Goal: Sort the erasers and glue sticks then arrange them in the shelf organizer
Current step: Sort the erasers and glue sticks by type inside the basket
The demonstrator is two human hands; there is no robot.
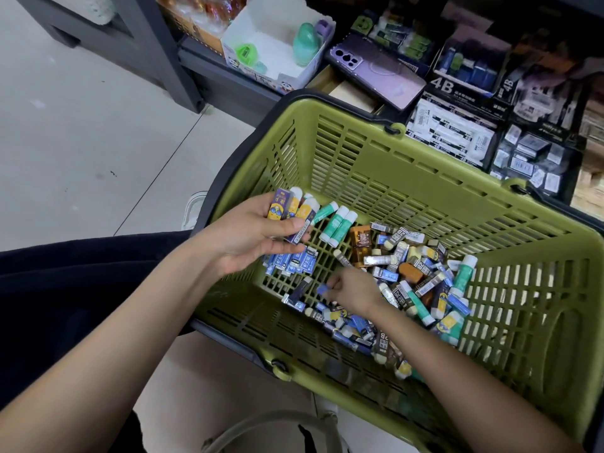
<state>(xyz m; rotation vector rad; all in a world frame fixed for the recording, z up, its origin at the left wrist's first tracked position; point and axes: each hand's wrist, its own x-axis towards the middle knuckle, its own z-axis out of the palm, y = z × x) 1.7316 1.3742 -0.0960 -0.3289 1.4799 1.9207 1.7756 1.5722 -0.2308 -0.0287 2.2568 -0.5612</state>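
A green basket [408, 165] holds a heap of wrapped erasers [405, 259] and green-and-white glue sticks [338, 225]. My left hand [251, 233] is raised over the basket's left side and grips a bunch of purple-and-yellow erasers [291, 210]. Under it lies a row of blue erasers [291, 263]. My right hand [353, 291] is down in the basket and pinches a small blue eraser [323, 289]. More glue sticks [464, 274] lie at the right of the heap.
Behind the basket stands the shelf organizer with black boxes of 4B erasers [457, 132]. A purple phone [376, 73] lies on the shelf edge. A white carton [277, 44] with green items sits to the left. Tiled floor [81, 125] spreads at the left.
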